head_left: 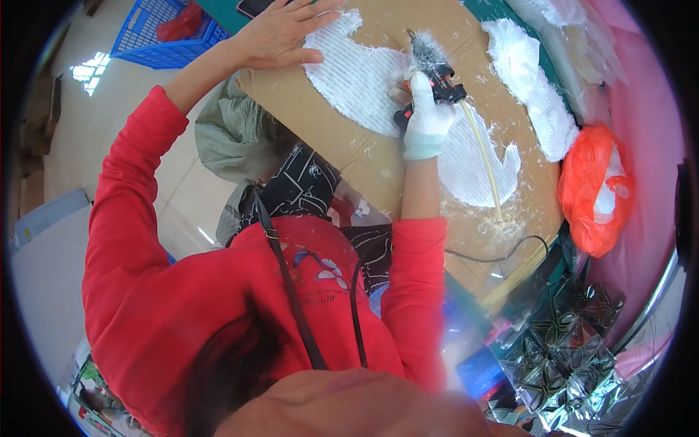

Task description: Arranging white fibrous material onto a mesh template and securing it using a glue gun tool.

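A white, ribbed, fuzzy-edged fabric piece point(357, 81) with a curved outline lies on a brown cardboard sheet point(368, 164). My bare left hand point(280, 35) rests flat at its upper left edge, fingers spread. In a white glove, my right hand point(428, 116) is wrapped round the grip of a black hot glue gun point(444, 86). White fluff covers the gun's front end, and its nozzle points toward the far side. From its back a long pale glue stick point(482, 156) sticks out, over the right part of the white fabric, which passes under my right hand.
More white fabric pieces point(535, 87) lie on the right of the cardboard, beside an orange-red plastic bag point(597, 191). A dark cable point(502, 258) curves across the near right corner. Clear packaging point(564, 357) is piled at lower right. A blue basket point(156, 36) stands at far left.
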